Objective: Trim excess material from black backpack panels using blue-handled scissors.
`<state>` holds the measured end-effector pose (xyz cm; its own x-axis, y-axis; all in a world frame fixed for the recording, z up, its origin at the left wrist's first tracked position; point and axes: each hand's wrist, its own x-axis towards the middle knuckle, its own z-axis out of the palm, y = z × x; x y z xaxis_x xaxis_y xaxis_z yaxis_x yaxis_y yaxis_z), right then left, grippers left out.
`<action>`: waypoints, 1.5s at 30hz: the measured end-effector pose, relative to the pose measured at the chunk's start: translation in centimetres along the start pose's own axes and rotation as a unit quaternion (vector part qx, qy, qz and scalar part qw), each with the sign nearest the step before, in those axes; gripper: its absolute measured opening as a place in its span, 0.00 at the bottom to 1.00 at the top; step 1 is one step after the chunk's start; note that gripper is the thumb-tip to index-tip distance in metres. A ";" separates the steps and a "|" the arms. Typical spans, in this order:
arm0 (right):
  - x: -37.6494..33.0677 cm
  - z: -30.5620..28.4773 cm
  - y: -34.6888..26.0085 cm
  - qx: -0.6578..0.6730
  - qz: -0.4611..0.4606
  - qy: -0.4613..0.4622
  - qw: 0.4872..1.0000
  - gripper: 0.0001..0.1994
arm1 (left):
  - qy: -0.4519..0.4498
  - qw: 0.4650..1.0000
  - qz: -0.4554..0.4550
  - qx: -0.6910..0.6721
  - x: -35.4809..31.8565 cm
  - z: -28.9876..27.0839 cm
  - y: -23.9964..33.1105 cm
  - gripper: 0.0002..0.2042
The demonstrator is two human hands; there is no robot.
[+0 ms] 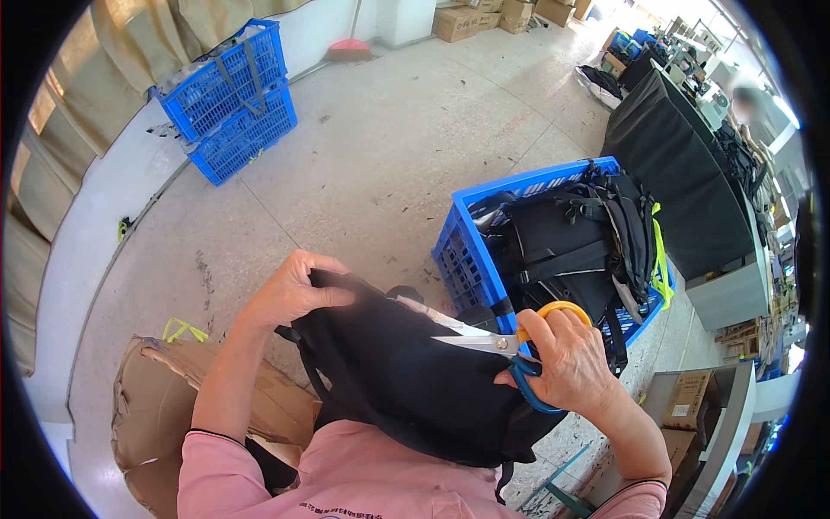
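Observation:
A black fabric bag [415,372] lies across my lap, its straps hanging at the lower left. My left hand [296,294] pinches the bag's upper left edge between thumb and fingers. In my right hand [566,359] is a pair of scissors [484,340] with one yellow and one blue handle loop. The blades are spread apart and point left over the bag's upper edge. Whether they touch the fabric I cannot tell.
A blue crate [480,251] full of black backpacks [562,233] stands ahead on the right. Stacked blue crates [233,95] are at the far left. An open cardboard box [156,415] sits beside me at left. A co-worker [745,108] is by the black-draped table [674,164].

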<state>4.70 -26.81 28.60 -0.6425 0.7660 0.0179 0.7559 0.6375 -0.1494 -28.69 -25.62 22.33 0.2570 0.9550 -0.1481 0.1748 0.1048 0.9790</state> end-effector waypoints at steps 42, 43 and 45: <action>1.4 2.0 -0.9 0.005 -0.015 -0.014 1.000 0.29 | -0.035 0.998 0.053 0.030 -0.7 0.5 0.1 0.07; 1.6 2.0 -0.9 0.006 -0.017 -0.014 1.000 0.29 | -0.033 0.998 0.050 0.030 -0.8 0.5 0.1 0.07; 2.0 1.8 -1.0 0.028 -0.018 0.006 0.999 0.28 | -0.029 0.998 0.047 0.030 -0.8 0.5 0.1 0.07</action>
<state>2.40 -26.08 26.98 -0.6679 0.7434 0.0357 0.7236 0.6598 -0.2027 -28.42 -26.54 22.44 0.3297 0.9418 -0.0664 0.2037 -0.0023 0.9790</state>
